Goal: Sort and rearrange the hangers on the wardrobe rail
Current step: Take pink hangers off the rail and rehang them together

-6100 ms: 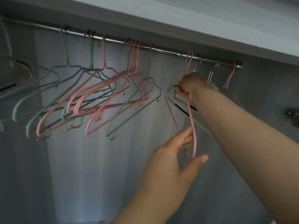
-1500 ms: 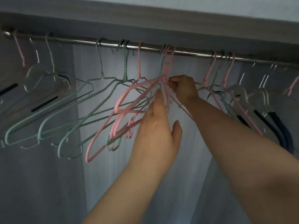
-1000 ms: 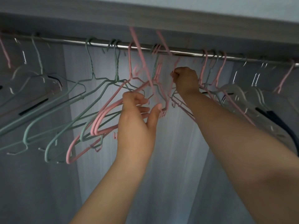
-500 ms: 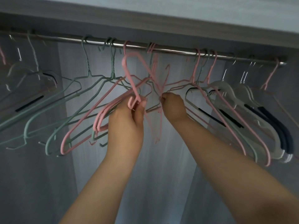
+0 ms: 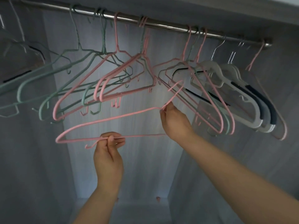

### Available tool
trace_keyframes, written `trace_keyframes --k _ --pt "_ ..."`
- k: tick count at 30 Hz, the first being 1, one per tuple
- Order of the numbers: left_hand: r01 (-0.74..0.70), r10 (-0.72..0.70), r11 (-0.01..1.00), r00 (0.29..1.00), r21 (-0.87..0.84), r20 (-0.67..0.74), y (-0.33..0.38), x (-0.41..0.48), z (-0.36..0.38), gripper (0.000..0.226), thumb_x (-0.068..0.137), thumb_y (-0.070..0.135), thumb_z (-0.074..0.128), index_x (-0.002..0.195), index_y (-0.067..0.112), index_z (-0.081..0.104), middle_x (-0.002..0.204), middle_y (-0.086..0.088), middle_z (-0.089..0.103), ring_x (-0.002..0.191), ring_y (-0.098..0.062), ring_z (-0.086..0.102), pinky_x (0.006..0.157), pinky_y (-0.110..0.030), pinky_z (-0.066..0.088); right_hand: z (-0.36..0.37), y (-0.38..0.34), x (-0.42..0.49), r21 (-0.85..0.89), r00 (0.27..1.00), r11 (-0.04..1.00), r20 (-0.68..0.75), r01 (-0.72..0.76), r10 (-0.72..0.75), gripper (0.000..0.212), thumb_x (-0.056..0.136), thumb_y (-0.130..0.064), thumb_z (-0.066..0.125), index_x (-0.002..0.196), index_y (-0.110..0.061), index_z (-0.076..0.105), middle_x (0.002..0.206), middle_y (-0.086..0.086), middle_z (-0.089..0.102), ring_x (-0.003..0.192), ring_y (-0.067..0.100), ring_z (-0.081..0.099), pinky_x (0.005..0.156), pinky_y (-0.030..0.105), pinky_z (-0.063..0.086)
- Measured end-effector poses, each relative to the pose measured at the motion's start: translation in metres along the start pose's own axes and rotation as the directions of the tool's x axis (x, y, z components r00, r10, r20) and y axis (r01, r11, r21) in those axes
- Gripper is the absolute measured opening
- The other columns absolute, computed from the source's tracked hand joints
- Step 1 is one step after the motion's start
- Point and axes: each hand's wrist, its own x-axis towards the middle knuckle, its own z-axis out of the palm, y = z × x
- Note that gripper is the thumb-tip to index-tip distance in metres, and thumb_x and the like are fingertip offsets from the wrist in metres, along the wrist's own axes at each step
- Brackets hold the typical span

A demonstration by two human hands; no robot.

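A pink wire hanger (image 5: pixel 113 118) is off the metal rail (image 5: pixel 161 26) and lies almost level below the others. My left hand (image 5: pixel 108 152) pinches its bottom bar. My right hand (image 5: pixel 174 120) grips its neck, with the hook pointing up to the right. On the rail hang several green hangers (image 5: pixel 48 75) at the left, pink hangers (image 5: pixel 123 73) in the middle, a mixed pink and green group (image 5: pixel 210 97) right of middle, and white hangers with dark pads (image 5: pixel 239 94) at the right.
A lone pink hanger (image 5: pixel 275 110) hangs at the rail's right end. Clear hangers (image 5: pixel 19 59) hang at the far left. The wardrobe's pale back panel (image 5: pixel 139 167) and its floor (image 5: pixel 137 207) lie behind and below my arms.
The pink hanger has come off the rail and down. Half a second ago both hands were up among the hanging pink ones; now they hold it low and flat.
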Motion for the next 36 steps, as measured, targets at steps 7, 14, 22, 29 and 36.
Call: trace_keyframes --k 7,14,22,29,36 --pt "0.264 -0.285 0.944 0.955 -0.197 -0.087 -0.037 -0.036 0.0 0.032 0.099 0.013 0.026 0.078 0.017 0.05 0.076 -0.008 0.056 0.061 -0.001 0.063 0.066 -0.012 0.053 -0.008 0.018 -0.055 -0.107 0.978 0.992 0.202 0.071 -0.048 0.027 0.1 -0.03 0.031 0.111 -0.009 0.045 0.098 0.016 0.064 0.087 0.037 0.06 0.066 0.031 0.035" --pt "0.578 -0.593 0.659 0.793 -0.482 0.14 -0.053 -0.044 0.009 0.031 0.095 -0.002 0.03 0.073 0.004 0.051 0.055 0.002 0.064 0.053 -0.004 0.063 0.058 -0.015 0.055 -0.025 0.021 -0.068 -0.01 0.95 0.993 0.292 0.12 -0.112 0.021 0.098 -0.026 0.039 0.106 -0.012 0.052 0.084 0.011 0.059 0.078 0.03 0.052 0.072 0.035 0.042" --pt "0.713 -0.697 0.626 0.693 -0.316 0.182 -0.051 -0.054 0.019 0.024 0.095 0.009 0.042 0.077 0.002 0.057 0.065 -0.01 0.055 0.044 -0.001 0.059 0.05 -0.012 0.052 -0.051 -0.013 -0.106 0.239 0.871 0.965 0.49 -0.109 -0.023 0.022 0.098 -0.016 0.038 0.107 -0.006 0.056 0.064 -0.001 0.045 0.051 0.017 0.055 0.059 0.04 0.059" --pt "0.698 -0.675 0.71 0.712 -0.093 0.193 -0.032 -0.056 0.039 0.014 0.087 0.014 0.058 0.089 0.0 0.055 0.07 -0.004 0.061 0.067 -0.016 0.054 0.064 -0.022 0.05 -0.067 -0.034 -0.099 0.387 0.934 0.895 0.347 -0.221 0.081 0.025 0.095 -0.007 0.036 0.117 -0.011 0.048 0.056 0.004 0.056 0.033 0.009 0.052 0.055 0.039 0.058" --pt "0.276 -0.251 0.96 0.917 -0.037 0.31 0.056 -0.047 0.034 0.016 0.082 0.027 0.063 0.094 0.016 0.06 0.096 0.005 0.06 0.087 -0.006 0.054 0.077 -0.017 0.043 -0.1 -0.05 -0.047 0.452 0.975 0.864 0.13 -0.221 0.181 0.033 0.094 -0.006 0.039 0.124 -0.016 0.048 0.057 0.006 0.056 0.026 0.006 0.049 0.048 0.032 0.058"
